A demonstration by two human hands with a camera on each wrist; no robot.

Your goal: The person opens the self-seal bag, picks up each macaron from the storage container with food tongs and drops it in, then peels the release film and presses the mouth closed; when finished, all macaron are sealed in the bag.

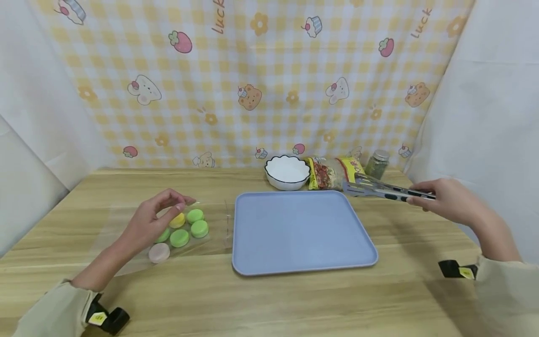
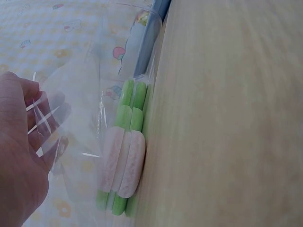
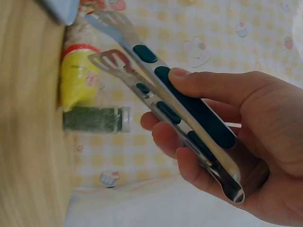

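My left hand point(image 1: 153, 220) pinches the clear plastic bag point(image 2: 78, 123) between thumb and fingers, lifting its film. Inside the bag, several green macarons point(image 1: 179, 238), a yellow macaron point(image 1: 177, 220) and a pale pink macaron point(image 1: 159, 252) lie on the table; my hand hides part of them in the head view. My right hand point(image 1: 452, 201) holds metal tongs point(image 1: 393, 191) with dark grip pads, thumb on one arm and fingers on the other. The tongs' tips stand apart with nothing between them, above the far right corner of the blue tray point(image 1: 301, 234).
Behind the tray stand a white scalloped bowl point(image 1: 287, 171), a yellow-ended food packet point(image 1: 332, 173) and a jar of green flakes point(image 1: 377, 164). A yellow checked curtain point(image 1: 252, 93) closes off the back of the wooden table point(image 1: 294, 304).
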